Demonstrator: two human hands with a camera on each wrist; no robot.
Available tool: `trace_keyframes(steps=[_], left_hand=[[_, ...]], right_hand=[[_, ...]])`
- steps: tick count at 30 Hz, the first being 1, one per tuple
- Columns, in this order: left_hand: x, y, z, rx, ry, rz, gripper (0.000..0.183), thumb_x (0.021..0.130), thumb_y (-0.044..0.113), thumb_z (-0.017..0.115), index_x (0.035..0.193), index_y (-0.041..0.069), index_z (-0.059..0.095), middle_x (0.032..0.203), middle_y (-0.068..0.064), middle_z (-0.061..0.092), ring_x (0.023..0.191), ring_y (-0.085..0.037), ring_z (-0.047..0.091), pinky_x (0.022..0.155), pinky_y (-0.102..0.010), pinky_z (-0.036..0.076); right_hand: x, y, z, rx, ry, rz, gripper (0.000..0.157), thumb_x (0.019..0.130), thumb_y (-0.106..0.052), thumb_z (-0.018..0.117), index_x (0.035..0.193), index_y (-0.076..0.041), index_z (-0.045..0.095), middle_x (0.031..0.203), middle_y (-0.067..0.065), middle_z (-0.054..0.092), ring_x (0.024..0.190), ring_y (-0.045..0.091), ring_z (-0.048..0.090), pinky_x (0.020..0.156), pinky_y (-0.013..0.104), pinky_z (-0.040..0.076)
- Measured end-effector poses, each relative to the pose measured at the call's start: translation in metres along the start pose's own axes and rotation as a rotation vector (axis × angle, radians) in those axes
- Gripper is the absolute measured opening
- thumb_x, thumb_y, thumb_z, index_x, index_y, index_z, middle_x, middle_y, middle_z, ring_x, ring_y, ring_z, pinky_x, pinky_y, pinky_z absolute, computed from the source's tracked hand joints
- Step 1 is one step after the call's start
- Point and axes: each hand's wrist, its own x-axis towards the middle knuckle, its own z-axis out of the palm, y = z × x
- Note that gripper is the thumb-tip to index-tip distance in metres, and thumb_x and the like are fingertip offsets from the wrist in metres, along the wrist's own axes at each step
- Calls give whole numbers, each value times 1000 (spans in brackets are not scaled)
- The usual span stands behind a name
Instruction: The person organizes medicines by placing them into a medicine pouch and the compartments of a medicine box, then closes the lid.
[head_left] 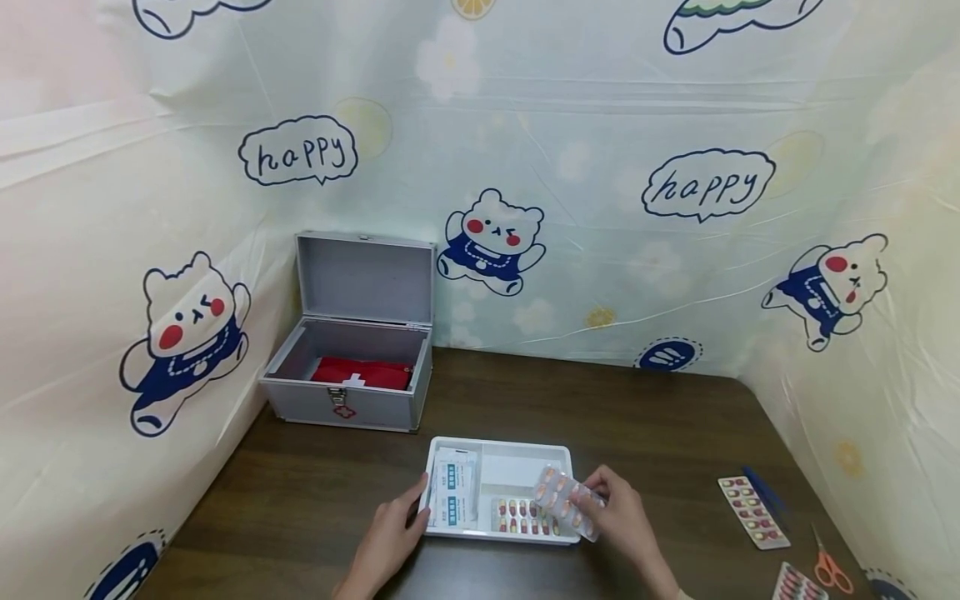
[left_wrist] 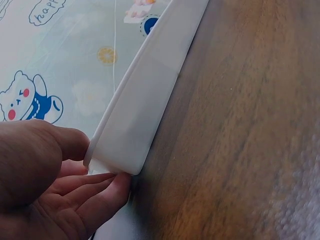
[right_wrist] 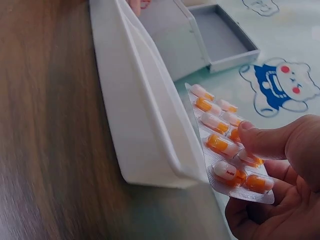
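Note:
A white plastic tray (head_left: 525, 460) with compartments lies on the table. My left hand (head_left: 386, 536) grips its left end; in the left wrist view the thumb is on the rim and the fingers meet the tray's lower corner. Between thumb and fingers, my right hand (head_left: 624, 518) pinches a blister pack (right_wrist: 216, 122) of orange-and-white capsules, held tilted over the tray's right end. Another blister pack (head_left: 513, 518), with red and yellow capsules, lies in the front right compartment. Paper packets (head_left: 455, 492) with blue print fill the left compartment.
Behind the tray at left stands an open silver metal case (head_left: 341, 406) holding a red pouch (head_left: 375, 375). To the right lie a blister pack (head_left: 752, 511), a dark blue item (head_left: 767, 490), orange-handled scissors (head_left: 828, 568) and another blister pack (head_left: 797, 585). Printed sheeting (head_left: 585, 250) surrounds the table.

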Motion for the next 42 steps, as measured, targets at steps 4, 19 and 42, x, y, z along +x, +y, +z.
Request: trace_keyframes(steps=[4,19,42], left_hand=[[0,0,0,-5,5,1,55,93,10,68,144,1,50,142,-23,55,129,-39,57,102,-57,48],[-3,0,2,-7,0,0,54,93,11,68,143,1,51,141,-24,56,127,-39,58,102,-57,48],[-2,3,-1,-20,-3,-10,56,94,11,68,145,2,49,143,-22,55,130,-38,56,102,-55,49]], right_hand=[[1,-5,12,-21,-11,-49,22,80,-11,81,84,-11,60,81,3,74,68,7,57,61,21,43],[1,-10,41,-111,-35,-197,23,80,-10,81,80,-16,59,76,-3,69,62,3,46,53,19,34],[-1,-9,58,-387,69,-253,34,67,-18,91,84,-13,62,81,1,52,79,15,44,63,26,35]])
